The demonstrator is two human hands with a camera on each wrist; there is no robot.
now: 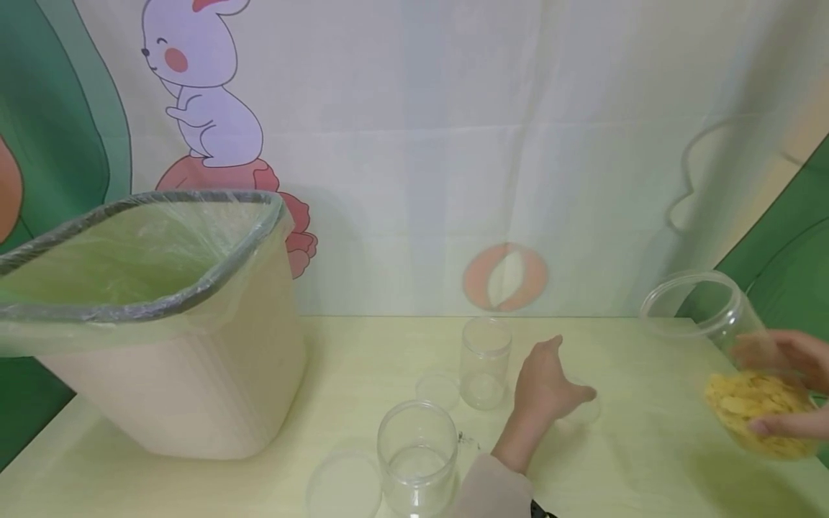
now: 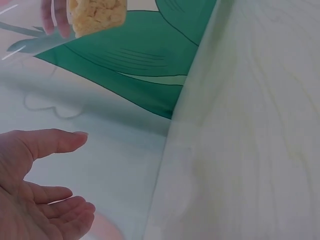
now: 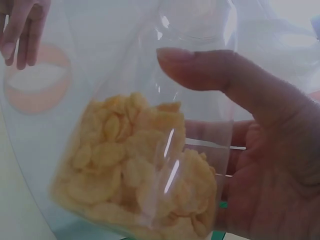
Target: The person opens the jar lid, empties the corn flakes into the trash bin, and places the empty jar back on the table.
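My right hand grips a large clear jar with no lid on it, held up at the right and tilted with its mouth to the upper left. Yellow flakes, like cereal or chips, fill its lower part; the thumb and fingers wrap round its side. Over the table's middle right, my left hand has thumb and fingers spread apart with nothing between them. A clear round lid lies beneath it, partly hidden. Left of that hand stands a small clear jar.
A bin lined with a clear bag stands at the left. Nearer me is another open clear jar, with a round lid beside it. One more lid lies by the small jar. A printed curtain hangs behind the table.
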